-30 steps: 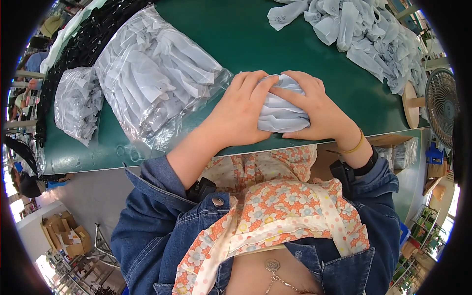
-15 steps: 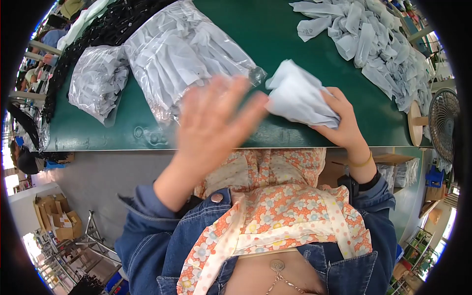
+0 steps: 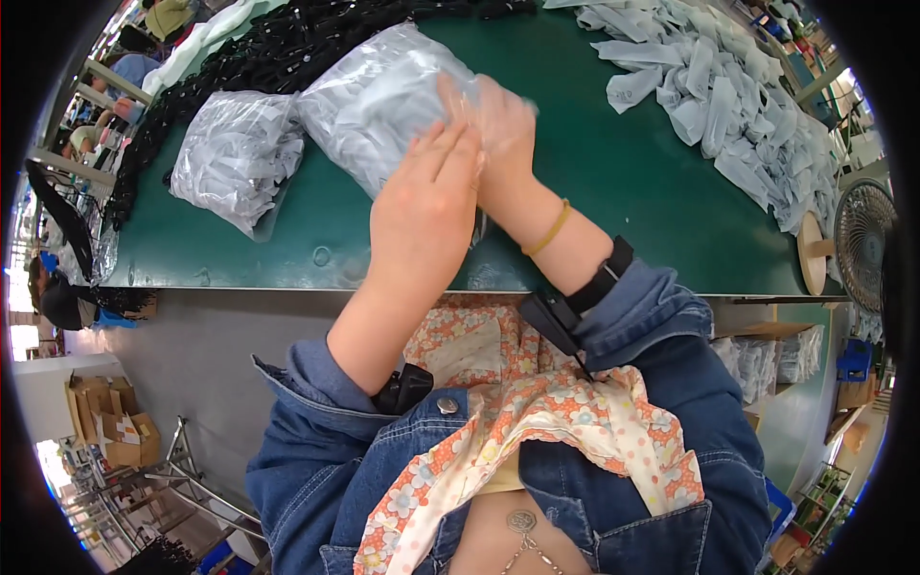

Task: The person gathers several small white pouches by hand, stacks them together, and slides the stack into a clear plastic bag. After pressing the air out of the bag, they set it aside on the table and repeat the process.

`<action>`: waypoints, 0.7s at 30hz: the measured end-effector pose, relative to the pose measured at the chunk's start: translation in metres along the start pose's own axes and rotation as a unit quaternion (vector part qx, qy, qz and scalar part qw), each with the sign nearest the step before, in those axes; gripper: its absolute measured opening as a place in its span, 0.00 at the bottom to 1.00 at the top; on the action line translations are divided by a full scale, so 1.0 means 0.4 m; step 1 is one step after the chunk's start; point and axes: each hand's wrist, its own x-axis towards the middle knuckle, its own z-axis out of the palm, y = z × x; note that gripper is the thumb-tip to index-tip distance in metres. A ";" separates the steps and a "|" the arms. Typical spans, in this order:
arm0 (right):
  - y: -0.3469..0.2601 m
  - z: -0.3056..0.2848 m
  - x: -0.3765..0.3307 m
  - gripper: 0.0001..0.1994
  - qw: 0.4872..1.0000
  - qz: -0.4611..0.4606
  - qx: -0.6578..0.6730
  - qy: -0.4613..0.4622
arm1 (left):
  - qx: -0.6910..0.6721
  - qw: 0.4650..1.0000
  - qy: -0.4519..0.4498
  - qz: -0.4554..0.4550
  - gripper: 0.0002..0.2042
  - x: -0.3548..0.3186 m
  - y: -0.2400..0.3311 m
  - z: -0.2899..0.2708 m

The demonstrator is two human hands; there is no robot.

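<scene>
Hands have shifted up-frame: right hand (image 3: 498,125) now presses the clear plastic bag of grey pieces (image 3: 383,105), left hand (image 3: 426,206) flat (fingers together) beside it.

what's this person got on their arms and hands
Both hands are bare, no gloves. The left forearm and right forearm come out of blue denim sleeves pushed back. Each carries a black strapped device near the cuff. The right wrist also wears a thin yellowish band.
</scene>
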 end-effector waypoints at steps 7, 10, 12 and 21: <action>0.051 0.059 0.001 0.25 0.988 0.005 -0.141 0.061 | -0.046 0.982 -0.177 0.042 0.14 0.025 -0.001 -0.058; 0.088 0.006 -0.045 0.25 0.993 -0.088 -0.035 0.074 | -0.134 0.979 -0.141 -0.060 0.19 0.113 -0.062 -0.070; 0.112 -0.064 -0.106 0.25 0.986 -0.152 0.050 0.040 | -0.061 0.996 -0.069 -0.017 0.21 0.179 -0.126 0.000; 0.258 -0.134 -0.067 0.08 0.995 0.017 0.078 -0.059 | 0.044 0.976 -0.214 -0.022 0.26 0.099 -0.142 0.130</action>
